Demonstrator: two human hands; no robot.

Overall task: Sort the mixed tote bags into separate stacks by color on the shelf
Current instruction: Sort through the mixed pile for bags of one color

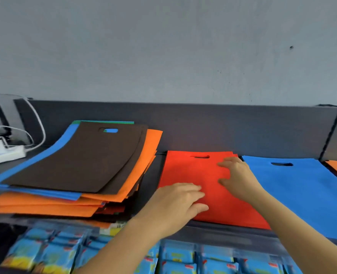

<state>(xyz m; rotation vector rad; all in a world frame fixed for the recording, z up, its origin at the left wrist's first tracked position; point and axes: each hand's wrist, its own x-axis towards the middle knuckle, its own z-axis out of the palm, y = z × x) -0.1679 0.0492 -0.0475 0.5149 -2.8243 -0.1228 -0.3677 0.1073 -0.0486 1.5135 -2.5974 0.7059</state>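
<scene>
Grey shelf [183, 135], flat felt-like red bag [185, 173], both hands pressing

A: What is pressed down on the dark grey shelf [151, 175]?
B: A flat red fabric tote bag [181, 171], under the left grip [178, 202] and the right grip [238, 179].
A: And beside it?
B: A flat blue fabric tote bag [306, 192] is laid rightward; a mixed pile topped by a flat brown fabric tote bag [80, 155] is stacked leftward.
</scene>
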